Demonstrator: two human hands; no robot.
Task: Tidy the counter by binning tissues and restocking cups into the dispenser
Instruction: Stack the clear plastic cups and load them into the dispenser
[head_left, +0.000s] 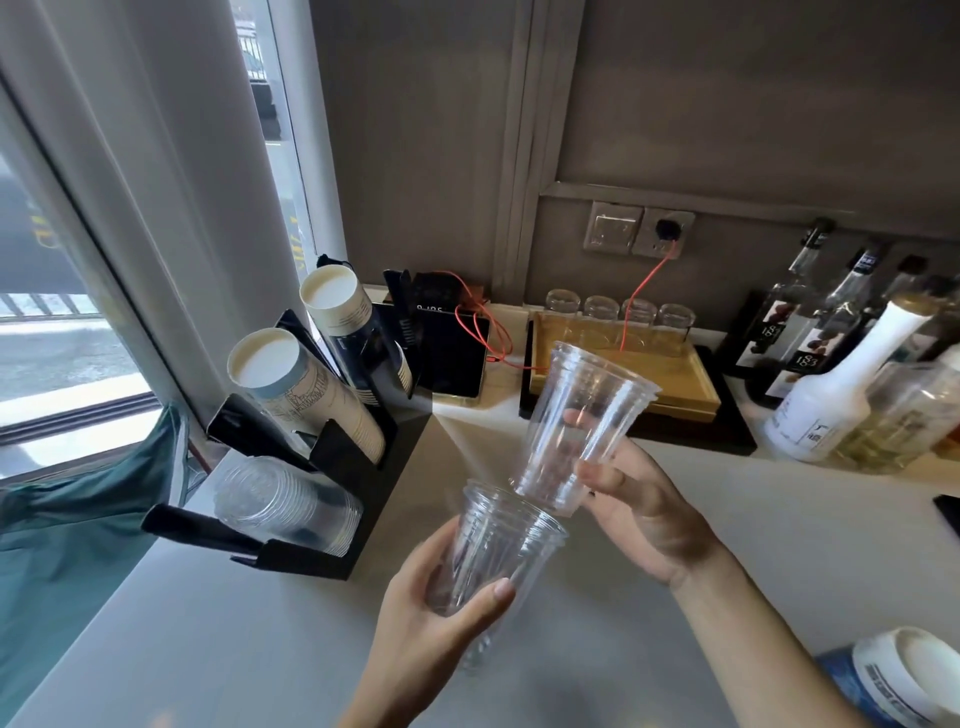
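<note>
Head view: blue-labelled tub (893, 680) cut off at lower right corner; teal bag (78, 519) partly out of frame left. Pale desk (779, 519) bare around hands. Left hand (415, 618) fingers curled round lower clear cup (493, 551); right hand (644, 499) fingers pinching upper clear cup (582, 431), tilted, base touching lower rim. Black dispenser (311, 457) just left, holding stacks.

Colours and patterns. Two clear plastic cups (582, 426) (493, 551), transparent and faintly ribbed; dispenser (332, 558), black; paper cup stacks (306, 389), cream with pale blue-grey line drawings; nested stack of clear cups (285, 504), colourless; counter (208, 639), light grey; tray (670, 384), yellow wood; cable (647, 286), red; bottle (831, 400), white; bin bag (78, 530), dark green; wall (727, 93), grey-brown.
</note>
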